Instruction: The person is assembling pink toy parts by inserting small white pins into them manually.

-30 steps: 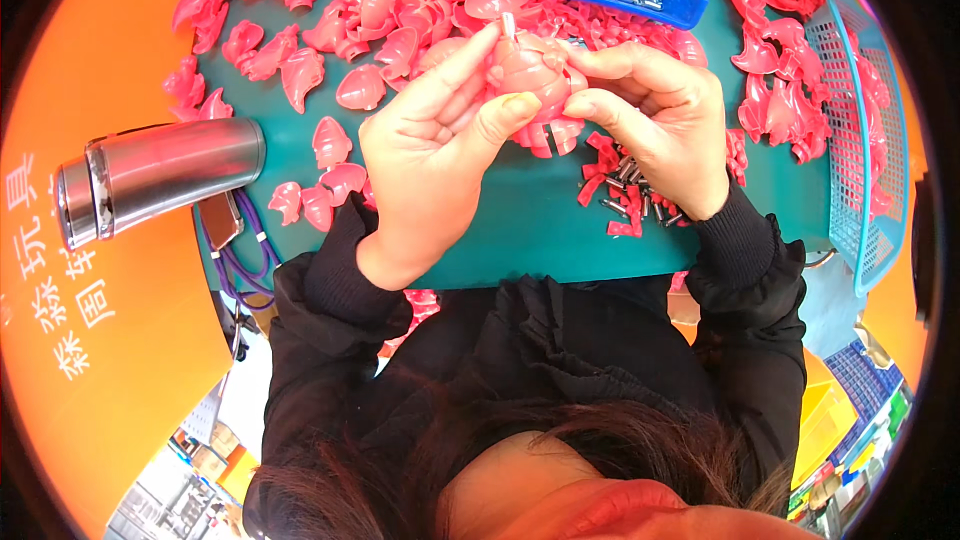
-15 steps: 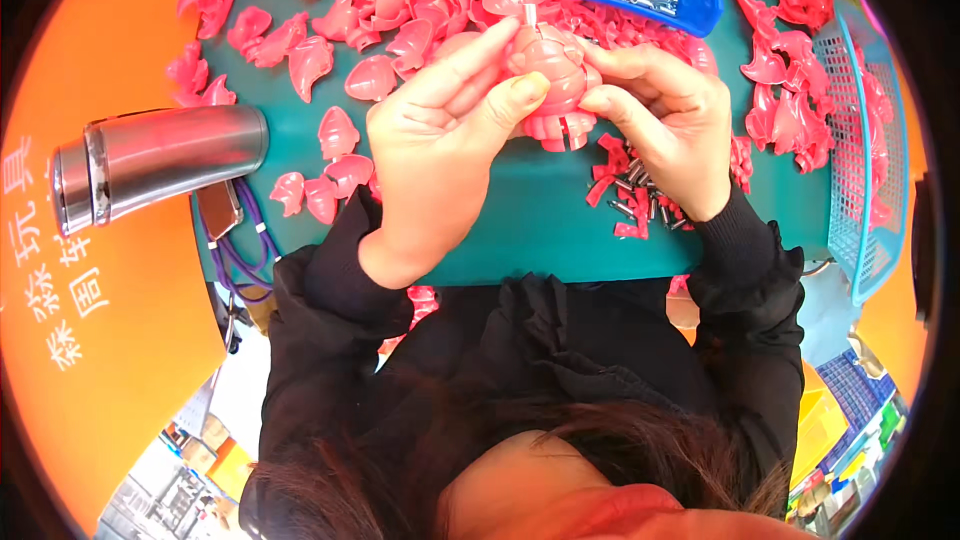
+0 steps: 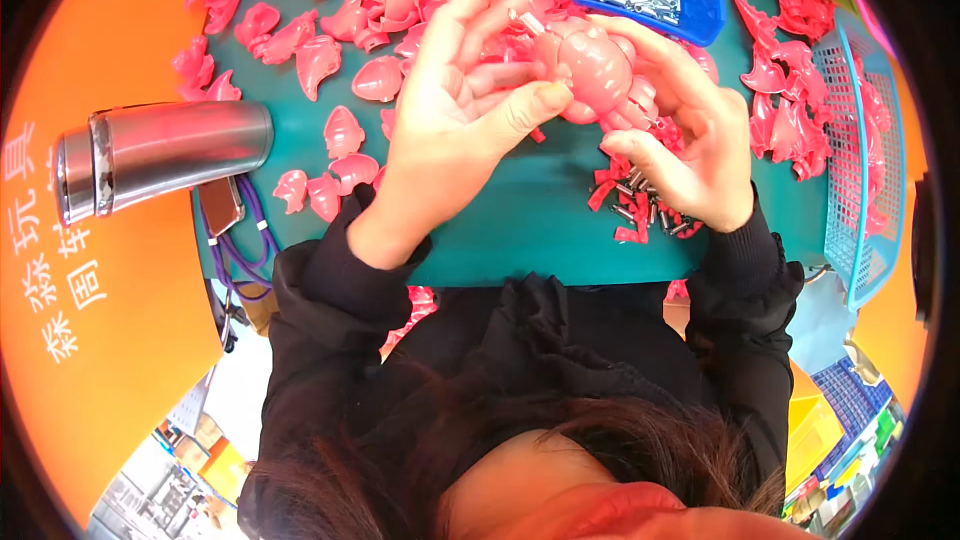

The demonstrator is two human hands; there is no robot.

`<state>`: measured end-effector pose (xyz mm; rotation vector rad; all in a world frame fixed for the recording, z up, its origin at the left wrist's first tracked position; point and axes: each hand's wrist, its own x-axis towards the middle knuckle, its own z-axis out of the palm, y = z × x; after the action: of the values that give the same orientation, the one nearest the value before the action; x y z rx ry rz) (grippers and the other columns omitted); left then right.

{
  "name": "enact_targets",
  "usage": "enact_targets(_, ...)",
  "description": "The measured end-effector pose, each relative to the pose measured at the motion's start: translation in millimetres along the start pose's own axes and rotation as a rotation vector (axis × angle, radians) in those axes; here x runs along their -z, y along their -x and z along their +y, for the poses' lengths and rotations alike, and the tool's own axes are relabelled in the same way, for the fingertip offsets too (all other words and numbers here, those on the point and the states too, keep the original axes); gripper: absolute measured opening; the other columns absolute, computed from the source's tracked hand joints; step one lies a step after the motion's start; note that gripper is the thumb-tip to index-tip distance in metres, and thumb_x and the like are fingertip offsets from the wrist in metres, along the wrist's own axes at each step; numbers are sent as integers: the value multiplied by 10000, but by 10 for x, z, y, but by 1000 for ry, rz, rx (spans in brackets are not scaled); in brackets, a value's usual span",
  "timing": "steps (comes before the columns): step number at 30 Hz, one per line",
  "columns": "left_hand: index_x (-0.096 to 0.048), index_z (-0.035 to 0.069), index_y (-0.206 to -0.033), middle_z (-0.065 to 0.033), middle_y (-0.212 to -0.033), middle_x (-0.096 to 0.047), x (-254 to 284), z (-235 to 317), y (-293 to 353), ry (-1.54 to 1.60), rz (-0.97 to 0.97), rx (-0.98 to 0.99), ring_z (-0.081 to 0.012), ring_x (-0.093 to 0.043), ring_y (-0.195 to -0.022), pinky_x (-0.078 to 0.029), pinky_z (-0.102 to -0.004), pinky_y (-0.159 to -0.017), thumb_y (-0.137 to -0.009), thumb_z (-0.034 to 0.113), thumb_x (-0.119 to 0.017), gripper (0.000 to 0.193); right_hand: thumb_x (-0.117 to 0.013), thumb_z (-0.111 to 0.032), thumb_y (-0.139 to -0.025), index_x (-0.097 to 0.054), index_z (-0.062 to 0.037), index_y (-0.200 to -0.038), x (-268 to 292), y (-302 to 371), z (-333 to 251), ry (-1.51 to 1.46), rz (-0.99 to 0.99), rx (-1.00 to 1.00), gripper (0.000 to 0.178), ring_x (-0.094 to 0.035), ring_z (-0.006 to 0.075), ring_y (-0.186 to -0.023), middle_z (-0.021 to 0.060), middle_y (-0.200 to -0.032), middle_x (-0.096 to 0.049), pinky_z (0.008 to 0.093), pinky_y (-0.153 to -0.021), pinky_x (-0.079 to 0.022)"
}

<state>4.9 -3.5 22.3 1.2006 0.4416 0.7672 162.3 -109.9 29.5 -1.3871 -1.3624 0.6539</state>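
Between my two hands, above the green table, a rounded pink plastic toy figure is held at a tilt. A small silvery metal piece sticks out of its upper left end. My left hand has its thumb on the figure's left side, with its other fingers loosely curved behind. Round the right side, my right hand has its fingers along the back and its thumb near the lower end. Below it lies a small heap of metal pieces and red plastic scraps.
Loose pink shell pieces cover the table's far side. A blue tray of small metal parts stands at the back. A steel flask lies at the left, near a purple cord. At the right stands a light blue basket.
The toy figure has turned from upright to tilted, its metal piece now leaning left. It has shifted slightly right. My left fingers have opened up a little, and my right hand reaches further round it.
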Motion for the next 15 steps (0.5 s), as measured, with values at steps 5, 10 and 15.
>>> enact_targets(5,-380,5,-1330,-121,-1108,-525,129,37,-1,-28,-359,119,-202,-614,-961,-512,-290,-826,-825,-4,-639,568,-669,-199,-773,-438,41,-1292,146,-9,7,120,-198,118,616,-583,213,-1064,156,-1184,-575,298,-900,-442)
enact_targets(10,-435,-33,-1253,-79,-1051,-517,88,-24,66,-313,-230,-94,-175,-614,-923,-536,-285,-768,-774,44,-713,558,-623,-337,-803,-459,46,-1261,60,-13,27,146,-102,105,620,-582,242,-1083,167,-1165,-586,322,-904,-448)
enact_targets(15,-528,-27,-1066,-97,-1030,-527,23,-121,90,-184,-144,-185,-170,-619,-881,-537,-289,-728,-730,151,-771,451,-558,-410,-846,-465,44,-1255,92,-14,-2,104,-183,85,618,-587,243,-1065,171,-1160,-584,329,-908,-449)
